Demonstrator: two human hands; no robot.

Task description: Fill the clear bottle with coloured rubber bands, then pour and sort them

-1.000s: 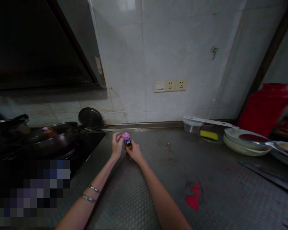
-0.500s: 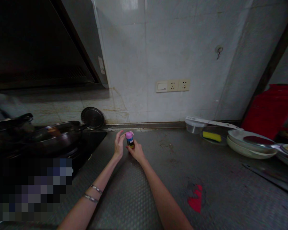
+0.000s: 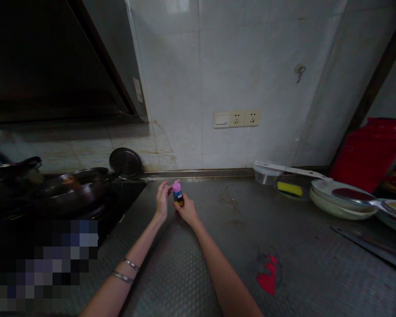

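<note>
A small dark bottle [image 3: 177, 196] with a blue and yellow label and a pink top [image 3: 176, 186] stands upright above the grey counter. My right hand [image 3: 188, 210] grips its lower part from the right, thumb across the front. To the left of the bottle, my left hand [image 3: 162, 201] is raised with its fingers stretched out and slightly bent. The left fingertips are close beside the pink top; whether they touch it I cannot tell. Two silver bangles circle the left forearm.
Left is a stove with a pan [image 3: 74, 193] and a round dark lid [image 3: 126, 163] against the wall. At right are a clear plastic tub [image 3: 265, 175], a yellow sponge [image 3: 289, 189], stacked plates [image 3: 339, 207], a knife [image 3: 366, 247] and a red container [image 3: 369, 154]. A red patch [image 3: 268, 278] marks the counter.
The small tab on the pink top has shifted from its right side to its middle. The left fingers have moved slightly, while the right hand keeps its grip on the bottle.
</note>
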